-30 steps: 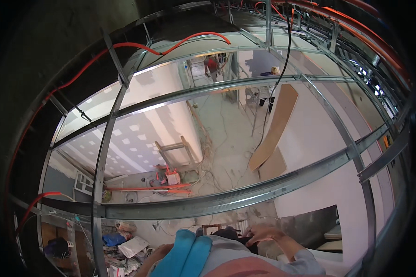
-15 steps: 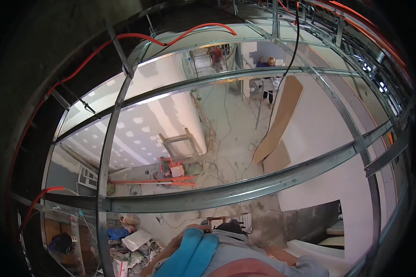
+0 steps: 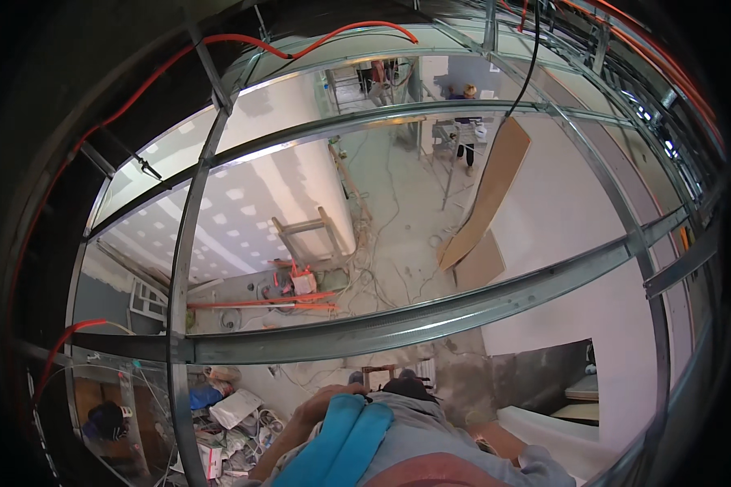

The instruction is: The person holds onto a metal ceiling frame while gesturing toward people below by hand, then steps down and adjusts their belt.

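My left hand (image 3: 343,393) is down at my waist, next to a dark pouch-like thing (image 3: 410,390) at the front of my body. Its fingers are too small and partly hidden to make out. On the right my bare forearm (image 3: 499,440) bends in against my side, and the right hand's fingers do not show clearly. A teal cloth (image 3: 345,434) hangs down the front of my grey shirt (image 3: 418,422). Just ahead of me a metal ceiling channel (image 3: 414,322) crosses from left to right, with neither hand touching it.
Another metal bar (image 3: 188,219) crosses the channels at left. Orange conduit (image 3: 244,39) runs along the upper frame, and a black cable (image 3: 529,73) hangs at right. Below are a bent brown board (image 3: 491,195), a wooden frame (image 3: 307,234), piled debris (image 3: 235,430) and a person (image 3: 465,134).
The view has shifted slightly, so the frame and room sit a little higher. My left forearm shows more at the waist. The far person has bent or moved lower behind the frame.
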Motion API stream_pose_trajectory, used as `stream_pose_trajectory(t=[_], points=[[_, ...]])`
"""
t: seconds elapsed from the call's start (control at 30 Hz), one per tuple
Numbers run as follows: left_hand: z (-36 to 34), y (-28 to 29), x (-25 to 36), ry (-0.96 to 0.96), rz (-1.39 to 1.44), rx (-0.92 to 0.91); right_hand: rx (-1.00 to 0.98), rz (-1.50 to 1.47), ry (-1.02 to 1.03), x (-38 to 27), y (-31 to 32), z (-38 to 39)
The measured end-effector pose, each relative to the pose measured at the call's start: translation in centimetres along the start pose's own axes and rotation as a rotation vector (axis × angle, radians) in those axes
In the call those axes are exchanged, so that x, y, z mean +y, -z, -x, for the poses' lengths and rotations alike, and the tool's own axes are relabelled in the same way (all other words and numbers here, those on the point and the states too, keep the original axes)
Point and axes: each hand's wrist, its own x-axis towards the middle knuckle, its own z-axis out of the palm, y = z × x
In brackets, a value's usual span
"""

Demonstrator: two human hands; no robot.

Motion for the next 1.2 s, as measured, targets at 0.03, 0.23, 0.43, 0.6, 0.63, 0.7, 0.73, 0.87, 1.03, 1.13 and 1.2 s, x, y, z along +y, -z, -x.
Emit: stream_pose_trajectory(t=[0.03, 0.23, 0.43, 0.6, 0.63, 0.7, 0.73, 0.87, 1.03, 1.13, 1.2], points=[[0.4, -0.1, 0.1, 0.013, -0.015, 0.01, 0.029, 0.056, 0.007, 1.0, 0.1, -1.4], [1.9, -0.3, 0.2, 0.052, -0.024, 0.055, 0.05, 0.64, -0.562, 11.6, 2.4, -14.0], [2.0, -0.2, 0.2, 0.056, -0.018, 0.096, 0.513, 0.276, 0.004, 2.4, 4.2, -17.3], [2.2, 0.1, 0.9, 0.053, -0.016, 0.133, 0.325, 0.096, 0.051, -0.2, 4.3, -20.3], [2.0, 0.2, 0.8, 0.054, -0.013, 0.138, 0.336, 0.099, 0.047, 0.3, 4.7, -20.7], [1.8, 0.3, 0.6, 0.059, -0.012, 0.146, 0.349, 0.124, 0.09, 1.9, 4.3, -21.1], [1.9, 0.4, 0.5, 0.063, -0.013, 0.148, 0.361, 0.12, 0.088, 1.6, 4.5, -20.9], [1.6, 0.6, 0.5, 0.066, -0.023, 0.158, 0.254, 0.182, 0.001, 1.1, 5.2, -19.8], [0.8, 2.0, 0.6, 0.059, -0.046, 0.171, 0.34, 0.311, 0.113, 1.6, 5.0, -19.6], [0.3, 2.9, 0.8, 0.066, -0.067, 0.166, 0.412, 0.434, 0.115, 1.9, 4.6, -20.3], [0.7, 3.1, 1.0, 0.081, -0.074, 0.18, 0.49, 0.408, 0.121, 1.0, 4.7, -20.2]])
